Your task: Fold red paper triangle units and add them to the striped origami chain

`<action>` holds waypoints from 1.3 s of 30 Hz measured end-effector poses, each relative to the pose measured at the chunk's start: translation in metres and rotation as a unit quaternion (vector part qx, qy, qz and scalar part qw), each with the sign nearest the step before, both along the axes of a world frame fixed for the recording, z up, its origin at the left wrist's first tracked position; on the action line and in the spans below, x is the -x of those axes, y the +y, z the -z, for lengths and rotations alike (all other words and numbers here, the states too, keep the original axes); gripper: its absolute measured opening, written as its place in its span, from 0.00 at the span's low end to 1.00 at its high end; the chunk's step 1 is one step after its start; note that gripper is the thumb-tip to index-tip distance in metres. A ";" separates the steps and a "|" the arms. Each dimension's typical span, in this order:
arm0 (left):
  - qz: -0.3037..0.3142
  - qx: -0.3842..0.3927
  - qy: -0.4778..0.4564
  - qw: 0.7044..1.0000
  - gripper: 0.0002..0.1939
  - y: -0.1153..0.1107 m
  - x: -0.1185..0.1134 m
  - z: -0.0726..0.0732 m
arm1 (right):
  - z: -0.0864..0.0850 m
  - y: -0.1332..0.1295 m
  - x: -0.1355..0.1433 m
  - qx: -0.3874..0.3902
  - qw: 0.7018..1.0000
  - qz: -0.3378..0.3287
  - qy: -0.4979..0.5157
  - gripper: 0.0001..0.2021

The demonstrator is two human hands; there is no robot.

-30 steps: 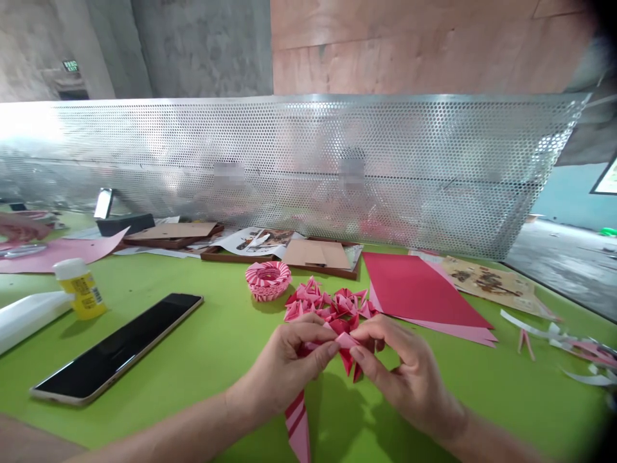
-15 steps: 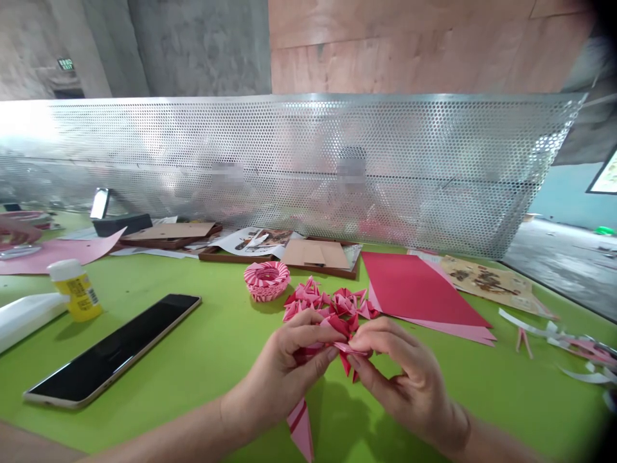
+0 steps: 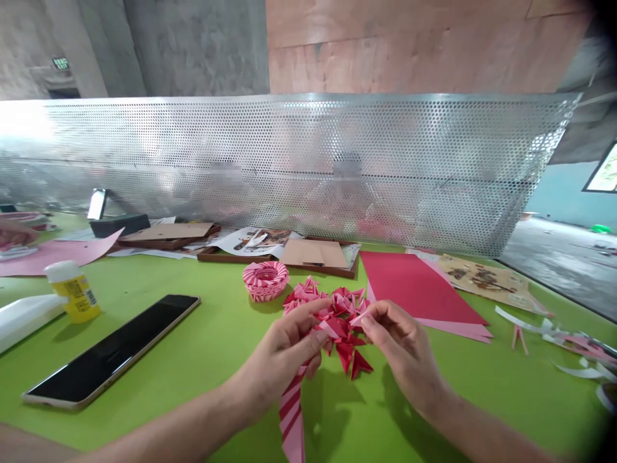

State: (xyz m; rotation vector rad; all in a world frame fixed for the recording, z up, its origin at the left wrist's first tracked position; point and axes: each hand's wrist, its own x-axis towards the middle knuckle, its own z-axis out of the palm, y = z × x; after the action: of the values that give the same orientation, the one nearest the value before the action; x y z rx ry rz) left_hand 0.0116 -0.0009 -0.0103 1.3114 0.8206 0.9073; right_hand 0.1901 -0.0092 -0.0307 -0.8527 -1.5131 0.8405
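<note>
The left hand (image 3: 286, 344) curls its fingers around a striped paper strip (image 3: 292, 415); the top end is hidden in the hand, and the rest hangs down below it. Its thumb and pointing finger are a little apart. The right hand (image 3: 405, 354) has its thumb and pointing finger pressed close, pinching a small pink folded piece (image 3: 358, 319) by its end. The two hands are apart, with red and pink folded pieces (image 3: 308, 292) in a heap between and just behind them. Past the heap, to its left, sits a round striped paper ring (image 3: 266, 281). To the heap's right lies a big red sheet (image 3: 419, 286) on top of pink paper. Farther left, a black phone (image 3: 116, 347) lies flat on the green table (image 3: 216, 334), near a yellow glue bottle (image 3: 76, 296).
</note>
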 end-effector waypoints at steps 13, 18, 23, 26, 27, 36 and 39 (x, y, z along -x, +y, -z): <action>0.053 0.062 -0.058 0.995 0.09 0.005 0.002 0.003 | -0.001 0.002 -0.001 0.062 0.997 -0.028 0.028 0.09; -0.017 -0.002 -0.029 0.999 0.12 0.000 0.003 -0.002 | -0.005 0.000 -0.001 0.033 0.999 -0.014 0.019 0.08; -0.045 -0.109 0.028 0.993 0.16 -0.006 0.006 -0.002 | -0.006 -0.005 0.000 0.000 1.000 -0.021 0.011 0.08; -0.053 -0.143 0.048 0.987 0.15 -0.006 0.010 -0.002 | -0.006 -0.008 0.002 -0.010 1.000 -0.010 0.012 0.09; -0.054 -0.141 0.055 0.987 0.15 -0.006 0.011 -0.002 | -0.006 -0.008 0.002 -0.012 1.000 -0.007 0.013 0.09; -0.044 -0.249 0.061 0.966 0.10 -0.002 0.006 -0.002 | -0.009 -0.010 0.001 -0.089 0.996 -0.005 -0.009 0.04; -0.027 -0.253 0.071 0.965 0.12 -0.003 0.007 -0.001 | -0.011 -0.012 0.000 -0.123 0.991 0.007 -0.056 0.03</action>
State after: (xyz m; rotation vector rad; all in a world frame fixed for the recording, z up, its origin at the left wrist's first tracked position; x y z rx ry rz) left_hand 0.0045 -0.0041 -0.0096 1.8214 0.7633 1.1215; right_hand 0.1904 -0.0210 -0.0201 -0.7370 -1.6673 0.5879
